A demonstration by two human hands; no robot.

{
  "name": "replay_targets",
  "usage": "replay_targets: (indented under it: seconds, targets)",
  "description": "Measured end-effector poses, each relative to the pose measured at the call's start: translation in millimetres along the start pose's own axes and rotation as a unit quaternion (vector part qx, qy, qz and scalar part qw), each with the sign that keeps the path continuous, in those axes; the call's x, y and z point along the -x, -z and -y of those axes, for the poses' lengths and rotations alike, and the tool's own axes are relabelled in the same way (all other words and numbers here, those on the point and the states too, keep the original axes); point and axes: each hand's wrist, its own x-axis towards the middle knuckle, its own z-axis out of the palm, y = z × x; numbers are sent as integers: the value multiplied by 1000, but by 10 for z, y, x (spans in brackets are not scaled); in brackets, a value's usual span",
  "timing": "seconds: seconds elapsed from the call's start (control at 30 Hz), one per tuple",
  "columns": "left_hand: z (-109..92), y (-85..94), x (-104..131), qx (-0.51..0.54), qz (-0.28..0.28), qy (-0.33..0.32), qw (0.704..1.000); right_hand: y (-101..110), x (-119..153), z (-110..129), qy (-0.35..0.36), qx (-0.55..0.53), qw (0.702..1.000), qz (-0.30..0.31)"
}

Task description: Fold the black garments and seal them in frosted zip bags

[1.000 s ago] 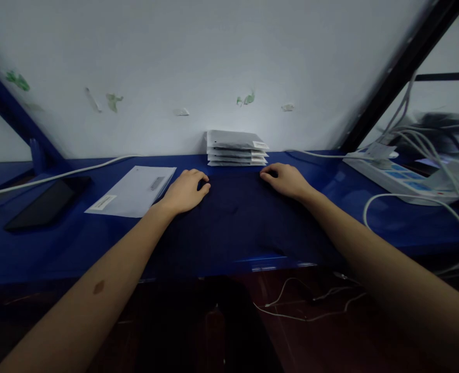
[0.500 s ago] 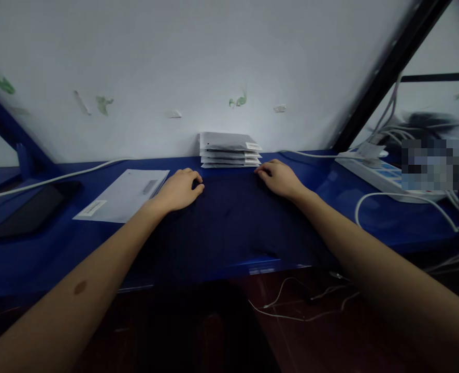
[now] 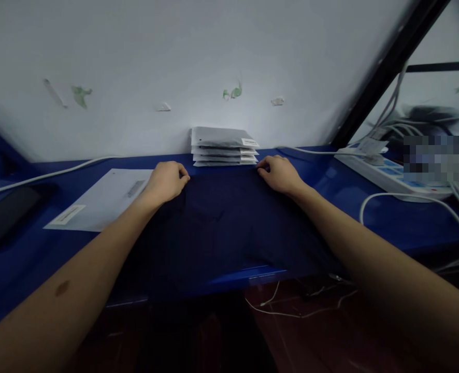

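A dark navy cloth [image 3: 221, 223], possibly a garment, lies spread over the blue table and reaches its near edge. At its far left corner my left hand [image 3: 166, 181] is closed in a pinch on the fabric. My right hand [image 3: 280, 173] pinches the far right corner, thumb and fingers together. Just beyond the cloth's far edge, between the hands, sits a stack of several flat, packed frosted plastic bags [image 3: 224, 138] with white labels. Another flat frosted bag [image 3: 97, 194] lies left of the cloth, partly behind my left forearm.
At the far left a dark flat object [image 3: 14, 212] rests on the blue table [image 3: 332, 181]. A white power strip [image 3: 392, 178] with tangled cables is on the right. White cables run along the wall and hang below the table edge.
My left hand has moved slightly left and its fingers have drawn together, so the hands are a little farther apart. The right hand has barely moved. The view has shifted slightly.
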Motion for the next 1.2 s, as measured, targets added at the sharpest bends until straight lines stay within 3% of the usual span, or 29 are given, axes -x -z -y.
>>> replay_targets:
  seconds: [0.13, 0.23, 0.4, 0.6, 0.73, 0.87, 1.0, 1.2]
  targets:
    - [-11, 12, 5, 12, -29, 40, 999, 28, 29, 60, -43, -6, 999, -22]
    - [-39, 48, 27, 17, -42, 62, 997, 50, 45, 96, -36, -12, 998, -53]
    - [-91, 174, 110, 94, -62, 39, 993, 136, 61, 181, -24, -57, 994, -86]
    - [-187, 359, 235, 152, -37, 31, 987, 303, 155, 305, -41, -119, 986, -111]
    - [-258, 444, 302, 177, -26, 4, 984, 379, 181, 319, -31, -140, 985, -97]
    - [-291, 467, 327, 203, 19, -34, 978, 419, 172, 317, -38, -167, 983, -70]
    - [-252, 407, 306, 143, 30, -22, 989, 402, 181, 320, -55, -106, 992, -40]
    - [-185, 301, 279, 23, 99, -96, 990, 300, 192, 260, 55, -4, 998, 21]
